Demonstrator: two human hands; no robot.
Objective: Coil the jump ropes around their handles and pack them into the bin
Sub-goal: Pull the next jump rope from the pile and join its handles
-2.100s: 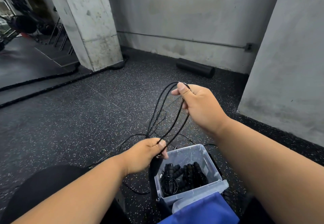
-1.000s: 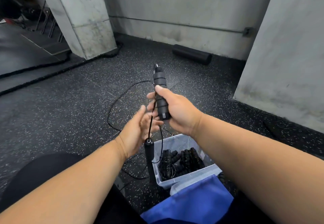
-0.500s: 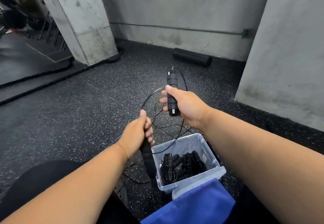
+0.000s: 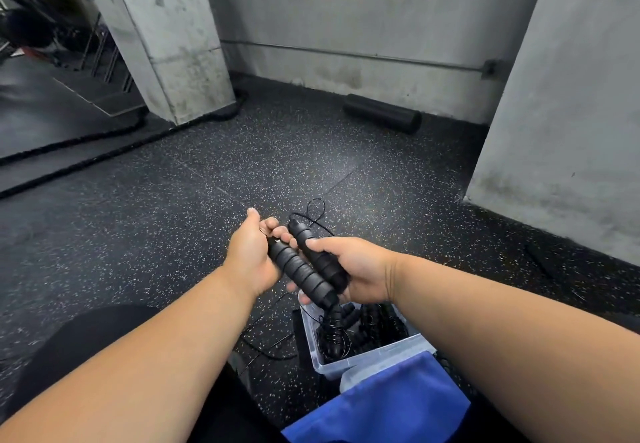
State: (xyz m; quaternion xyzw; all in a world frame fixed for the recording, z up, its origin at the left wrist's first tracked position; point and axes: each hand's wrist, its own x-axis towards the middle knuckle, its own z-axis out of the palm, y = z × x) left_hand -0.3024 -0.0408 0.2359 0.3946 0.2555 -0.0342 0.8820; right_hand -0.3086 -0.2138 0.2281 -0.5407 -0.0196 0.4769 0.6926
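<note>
Battle rope [image 4: 104, 151] lies along floor [image 4: 173, 207] at far left, running past concrete pillar [image 4: 166, 37]. Left hand [image 4: 251, 255] holds ribbed black handle [image 4: 299, 271] with fingers curled under it, thumb raised. Just beside it, touching, second handle [image 4: 320, 259] is gripped in right hand [image 4: 356, 269], fingers wrapped round. Both handles are held side by side above the near-left corner of the bin, angled away and to the left. Thin black cord [image 4: 315, 208] loops on floor just past hands, uncoiled. Clear plastic bin [image 4: 367, 359] sits on floor below hands, holding several coiled black jump ropes [image 4: 360, 331]. Blue cloth [image 4: 381, 404] overlaps bin's near edge. Foam roller [image 4: 381, 113] lies at back wall.
</note>
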